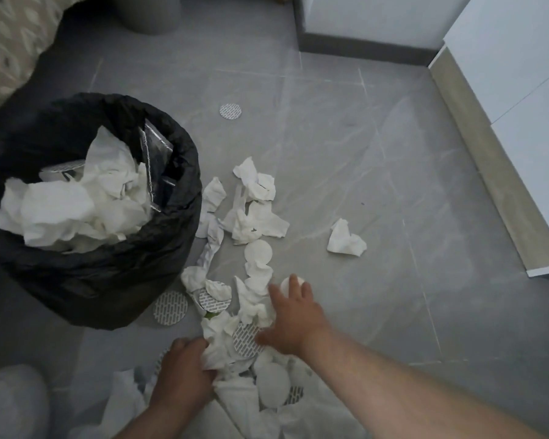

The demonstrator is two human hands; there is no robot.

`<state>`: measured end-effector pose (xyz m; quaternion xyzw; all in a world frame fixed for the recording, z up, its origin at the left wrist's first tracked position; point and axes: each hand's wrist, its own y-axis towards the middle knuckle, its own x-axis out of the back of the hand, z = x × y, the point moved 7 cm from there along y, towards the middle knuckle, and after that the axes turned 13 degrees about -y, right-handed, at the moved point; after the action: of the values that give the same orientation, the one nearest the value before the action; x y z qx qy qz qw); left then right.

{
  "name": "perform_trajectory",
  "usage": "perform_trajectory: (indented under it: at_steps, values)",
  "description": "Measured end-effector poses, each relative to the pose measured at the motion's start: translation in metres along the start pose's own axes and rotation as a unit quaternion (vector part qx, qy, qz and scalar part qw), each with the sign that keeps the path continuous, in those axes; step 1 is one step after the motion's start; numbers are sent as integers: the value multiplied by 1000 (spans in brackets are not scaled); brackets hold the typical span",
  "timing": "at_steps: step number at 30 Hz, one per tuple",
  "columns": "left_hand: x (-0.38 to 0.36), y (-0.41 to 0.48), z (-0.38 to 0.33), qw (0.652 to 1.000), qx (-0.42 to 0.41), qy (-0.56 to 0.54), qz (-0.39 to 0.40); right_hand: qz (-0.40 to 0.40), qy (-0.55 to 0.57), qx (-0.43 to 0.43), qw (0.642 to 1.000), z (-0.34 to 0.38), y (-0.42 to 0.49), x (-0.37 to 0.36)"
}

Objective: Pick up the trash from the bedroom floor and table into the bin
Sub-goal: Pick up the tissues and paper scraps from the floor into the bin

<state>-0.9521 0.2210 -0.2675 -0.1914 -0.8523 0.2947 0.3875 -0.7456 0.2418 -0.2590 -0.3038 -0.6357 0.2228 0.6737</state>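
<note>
1. My left hand grips a crumpled tissue on the floor.
2. My right hand rests spread, fingers straight, on scattered trash.
3. The bin stands just left of it.

Two hands work here, the left hand and the right hand. There is one bin, lined in black. Five printed round seals lie outside it: one far beyond the right fingertips, two left of them, one under the right thumb, one back behind that thumb. A sixth lies in the bin. Three plain white discs show: one touching the right fingertips, one just beyond them, one behind the thumb. The crumpled tissues overlap too much to count. One lies alone, right of the right fingers.
</note>
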Motion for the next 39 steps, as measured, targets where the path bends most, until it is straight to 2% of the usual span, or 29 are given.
perform_trajectory:
  at_steps: [4, 7, 11, 16, 22, 26, 30, 34, 37, 39]
  values:
    - [3, -3, -2, 1000, -11, 2, -7, -81, 4, 21, 996, 9, -16, -4]
    - [4, -1, 0, 999, -22, -50, -2, -121, 49, 25, 991, 3, -19, -3]
    - [11, 6, 0, 995, -40, -95, 17, -141, 106, 30, 984, -10, -19, 1]
    - [25, 9, -26, 990, -76, -100, 61, -151, 137, 18, 979, -24, -21, 19]
    - [47, 4, -87, 982, -144, -89, 87, -145, 164, -19, 976, -49, -35, 71]
    - [79, -15, -135, 975, -181, -99, 85, -171, 159, -4, 972, -55, -65, 131]
    - [123, -46, -191, 965, -242, -34, 97, -235, 154, -1, 960, -52, -112, 195]
    - [192, -68, -226, 965, -255, -20, 57, -294, 189, 8, 937, -37, -142, 234]
    - [239, -68, -218, 971, -229, -67, 26, -301, 241, 15, 922, -20, -139, 243]
    - [266, -62, -198, 970, -198, -143, 6, -300, 268, 24, 915, -7, -131, 246]
